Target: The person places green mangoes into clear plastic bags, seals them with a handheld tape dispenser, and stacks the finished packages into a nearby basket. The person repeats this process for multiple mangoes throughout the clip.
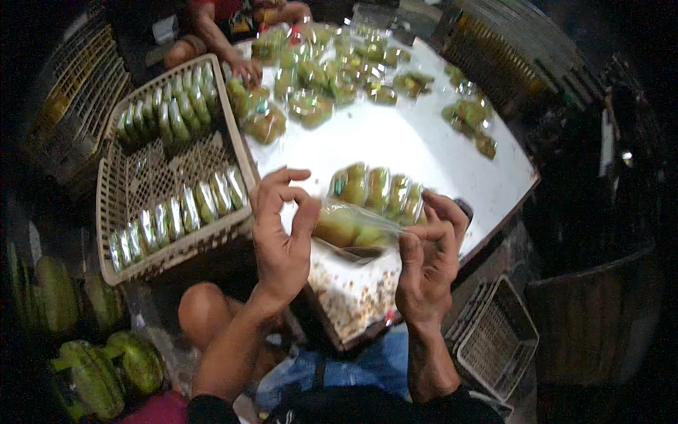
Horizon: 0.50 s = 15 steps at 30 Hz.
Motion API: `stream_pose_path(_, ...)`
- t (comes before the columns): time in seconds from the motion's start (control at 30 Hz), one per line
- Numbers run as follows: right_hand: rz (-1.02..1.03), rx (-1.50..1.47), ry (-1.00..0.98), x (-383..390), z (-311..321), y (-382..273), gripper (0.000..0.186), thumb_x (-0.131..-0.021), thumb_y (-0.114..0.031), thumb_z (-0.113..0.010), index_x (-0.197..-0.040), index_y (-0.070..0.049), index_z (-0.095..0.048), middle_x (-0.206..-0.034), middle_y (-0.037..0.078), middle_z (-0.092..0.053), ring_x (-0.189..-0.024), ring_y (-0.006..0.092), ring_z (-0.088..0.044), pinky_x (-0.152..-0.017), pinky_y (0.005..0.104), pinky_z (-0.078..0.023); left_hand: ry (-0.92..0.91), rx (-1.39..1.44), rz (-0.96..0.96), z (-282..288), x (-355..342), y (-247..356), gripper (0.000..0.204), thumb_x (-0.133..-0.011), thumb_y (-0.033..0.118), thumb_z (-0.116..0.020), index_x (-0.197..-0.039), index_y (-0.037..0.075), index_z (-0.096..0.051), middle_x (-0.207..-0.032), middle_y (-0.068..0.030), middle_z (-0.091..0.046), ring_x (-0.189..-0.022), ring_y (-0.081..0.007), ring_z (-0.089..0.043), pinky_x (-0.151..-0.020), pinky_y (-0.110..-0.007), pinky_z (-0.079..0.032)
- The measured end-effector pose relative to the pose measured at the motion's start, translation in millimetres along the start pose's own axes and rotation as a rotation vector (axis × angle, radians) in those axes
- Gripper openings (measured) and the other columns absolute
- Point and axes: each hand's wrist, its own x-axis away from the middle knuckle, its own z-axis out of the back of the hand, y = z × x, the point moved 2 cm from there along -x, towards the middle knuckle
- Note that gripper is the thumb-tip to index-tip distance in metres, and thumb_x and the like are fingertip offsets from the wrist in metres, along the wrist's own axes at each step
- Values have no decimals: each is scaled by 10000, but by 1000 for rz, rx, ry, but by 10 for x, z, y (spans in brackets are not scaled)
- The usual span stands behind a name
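Note:
My left hand (281, 247) and my right hand (429, 265) pinch the two upper corners of a clear plastic bag (353, 230), fingertips closed on the film and other fingers curled or raised. Inside it are yellow-green fruits, slightly blurred. Just behind it, a row of similar bagged fruits (357, 182) lies on the white tabletop (487, 187), partly hidden by my right fingers. Brown crumbs (353, 304) are scattered on the table's near corner, below the bag.
At left, a plastic crate (111, 247) holds rows of wrapped green produce. Many bagged fruits (311, 106) cover the far table, where a co-worker's hand (245, 69) reaches in. Stacked baskets (494, 339) stand lower right, large green fruits (92, 374) lower left, more crates (70, 92) upper left.

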Motion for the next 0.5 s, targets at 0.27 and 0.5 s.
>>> stream_pose_path(0.27, -75, 212, -30, 35, 52, 53, 74, -867, 10, -653, -897, -13, -589, -1397, 207, -441, -1356, 326, -397, -1100, 428, -357, 41, 73, -40, 19, 19, 18, 96, -1007, 104, -526, -962, 20, -539, -1082, -105, -610, -987, -187, -534, -914, -326, -410)
stream_pose_path(0.5, -296, -458, -40, 81, -52, 22, 45, -1015, -70, -486, -1042, -34, -490, -1066, 163, -629, -944, 261, -659, -852, 400, -560, -14, 145, 190, -71, 62, 38, 180, -1054, 179, -475, -979, 21, -518, -703, -33, -560, -590, -85, -506, -532, -245, -402)
